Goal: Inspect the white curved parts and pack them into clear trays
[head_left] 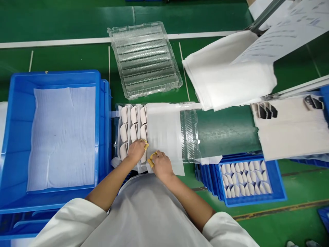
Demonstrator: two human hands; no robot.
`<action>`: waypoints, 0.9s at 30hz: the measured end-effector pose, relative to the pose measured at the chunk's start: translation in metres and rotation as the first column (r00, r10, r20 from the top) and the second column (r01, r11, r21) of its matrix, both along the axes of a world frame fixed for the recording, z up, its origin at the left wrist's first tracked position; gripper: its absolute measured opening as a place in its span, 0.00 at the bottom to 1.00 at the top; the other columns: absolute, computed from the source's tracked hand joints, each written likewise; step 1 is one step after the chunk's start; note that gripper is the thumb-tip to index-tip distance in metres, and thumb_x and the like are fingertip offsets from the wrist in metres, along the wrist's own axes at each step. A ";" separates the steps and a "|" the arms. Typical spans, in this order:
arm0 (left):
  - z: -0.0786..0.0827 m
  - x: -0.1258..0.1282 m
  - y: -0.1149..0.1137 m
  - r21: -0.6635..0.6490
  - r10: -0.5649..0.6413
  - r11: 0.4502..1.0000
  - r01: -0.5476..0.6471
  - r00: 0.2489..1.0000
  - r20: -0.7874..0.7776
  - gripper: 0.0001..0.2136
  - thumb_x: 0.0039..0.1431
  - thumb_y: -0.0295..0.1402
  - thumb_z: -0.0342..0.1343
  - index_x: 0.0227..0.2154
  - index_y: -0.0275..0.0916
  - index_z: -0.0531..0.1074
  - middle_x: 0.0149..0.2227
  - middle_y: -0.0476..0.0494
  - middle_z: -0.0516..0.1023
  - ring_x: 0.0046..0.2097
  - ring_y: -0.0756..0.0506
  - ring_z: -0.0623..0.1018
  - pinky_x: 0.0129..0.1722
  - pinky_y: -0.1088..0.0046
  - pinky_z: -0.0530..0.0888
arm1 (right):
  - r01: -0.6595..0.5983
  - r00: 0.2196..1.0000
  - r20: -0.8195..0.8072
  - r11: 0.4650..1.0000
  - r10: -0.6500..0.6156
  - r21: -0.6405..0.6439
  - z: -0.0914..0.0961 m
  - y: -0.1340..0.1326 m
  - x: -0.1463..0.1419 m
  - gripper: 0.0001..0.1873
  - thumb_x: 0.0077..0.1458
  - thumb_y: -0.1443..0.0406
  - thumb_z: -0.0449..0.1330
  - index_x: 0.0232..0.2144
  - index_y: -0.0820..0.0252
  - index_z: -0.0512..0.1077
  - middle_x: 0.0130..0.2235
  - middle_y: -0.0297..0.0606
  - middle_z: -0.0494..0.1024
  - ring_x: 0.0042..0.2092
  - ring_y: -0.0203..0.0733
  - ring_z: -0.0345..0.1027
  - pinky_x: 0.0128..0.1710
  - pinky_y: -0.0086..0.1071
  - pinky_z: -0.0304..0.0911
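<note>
A clear plastic tray [191, 137] lies in front of me, its left columns filled with small white curved parts [134, 120]. A white foam sheet [164, 133] covers its middle. My left hand [136, 150], with yellow finger cots, is curled over the lowest parts in the tray, fingers pinched on one. My right hand [160, 164], also with yellow cots, pinches the near left corner of the foam sheet.
A big blue bin [15, 137] lined with white foam stands at left. An empty clear tray [145, 58] lies behind. A stack of white foam sheets [226, 79] sits right of it. A blue crate [280, 192] of white parts stands at lower right.
</note>
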State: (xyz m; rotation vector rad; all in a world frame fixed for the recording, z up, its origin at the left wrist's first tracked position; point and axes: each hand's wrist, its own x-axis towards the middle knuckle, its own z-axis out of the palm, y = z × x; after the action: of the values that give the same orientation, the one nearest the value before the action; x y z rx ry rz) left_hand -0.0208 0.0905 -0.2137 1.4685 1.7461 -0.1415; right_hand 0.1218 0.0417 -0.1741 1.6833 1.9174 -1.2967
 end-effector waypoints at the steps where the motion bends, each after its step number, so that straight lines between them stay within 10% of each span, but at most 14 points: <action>1: -0.001 0.001 -0.006 0.022 -0.010 1.000 0.011 0.999 -0.030 0.07 0.63 0.30 0.53 0.36 0.33 0.75 0.42 0.35 0.78 0.47 0.40 0.78 0.50 0.57 0.72 | -0.003 1.000 -0.001 1.000 0.003 0.018 -0.004 0.005 -0.003 0.13 0.65 0.62 0.57 0.49 0.60 0.71 0.53 0.43 0.73 0.52 0.46 0.69 0.51 0.46 0.68; 12: -0.029 0.004 -0.055 0.322 0.062 0.945 -0.050 0.998 -0.026 0.13 0.65 0.28 0.45 0.47 0.34 0.72 0.52 0.27 0.73 0.56 0.36 0.73 0.56 0.55 0.70 | 0.032 0.999 -0.030 0.998 -0.030 0.058 -0.041 0.010 -0.019 0.15 0.64 0.61 0.59 0.51 0.60 0.70 0.54 0.43 0.73 0.51 0.46 0.71 0.49 0.46 0.70; 17: 0.014 -0.019 -0.070 0.498 0.141 0.854 -0.149 0.989 0.054 0.13 0.64 0.34 0.51 0.49 0.38 0.69 0.53 0.32 0.71 0.57 0.37 0.72 0.56 0.55 0.70 | 0.057 0.996 -0.072 0.996 -0.052 0.071 -0.046 0.010 -0.013 0.15 0.64 0.61 0.59 0.51 0.60 0.70 0.54 0.43 0.73 0.50 0.46 0.71 0.48 0.45 0.71; 19: 0.048 -0.055 -0.086 0.621 0.275 0.751 -0.225 0.961 0.015 0.18 0.61 0.37 0.55 0.52 0.35 0.65 0.56 0.30 0.66 0.62 0.35 0.66 0.60 0.51 0.65 | 0.069 0.992 -0.109 0.994 -0.060 0.081 -0.048 0.011 -0.009 0.15 0.64 0.61 0.59 0.51 0.59 0.70 0.54 0.43 0.73 0.50 0.45 0.71 0.48 0.45 0.71; 21: 0.080 -0.102 -0.105 0.827 0.583 0.493 -0.269 0.808 -0.085 0.32 0.51 0.39 0.65 0.56 0.32 0.60 0.60 0.26 0.61 0.65 0.31 0.60 0.63 0.46 0.58 | 0.084 0.985 -0.158 0.993 -0.069 0.088 -0.050 0.011 -0.004 0.14 0.64 0.61 0.59 0.50 0.59 0.71 0.54 0.43 0.73 0.50 0.45 0.71 0.49 0.45 0.70; 24: 0.108 -0.168 -0.127 0.825 0.940 0.213 -0.523 0.340 -0.027 0.49 0.39 0.32 0.72 0.60 0.24 0.49 0.65 0.20 0.49 0.68 0.32 0.50 0.65 0.48 0.52 | 0.112 0.965 -0.249 0.990 -0.087 0.085 -0.053 0.011 0.003 0.14 0.64 0.61 0.59 0.49 0.59 0.71 0.52 0.42 0.73 0.49 0.44 0.71 0.48 0.44 0.71; 27: 0.110 -0.203 -0.138 0.674 0.993 -0.107 -0.731 -0.049 0.105 0.39 0.40 0.24 0.70 0.55 0.26 0.56 0.62 0.28 0.56 0.61 0.38 0.62 0.64 0.56 0.58 | 0.144 0.935 -0.337 0.987 -0.113 0.068 -0.052 0.004 0.015 0.15 0.64 0.60 0.59 0.50 0.60 0.70 0.51 0.42 0.74 0.46 0.43 0.72 0.45 0.42 0.72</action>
State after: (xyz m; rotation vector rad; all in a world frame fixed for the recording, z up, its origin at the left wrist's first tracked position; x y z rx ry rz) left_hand -0.2235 -0.0470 -0.1042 -0.0160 3.0345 1.0052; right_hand 0.1369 0.0460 -0.2265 1.7505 2.1079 -1.6591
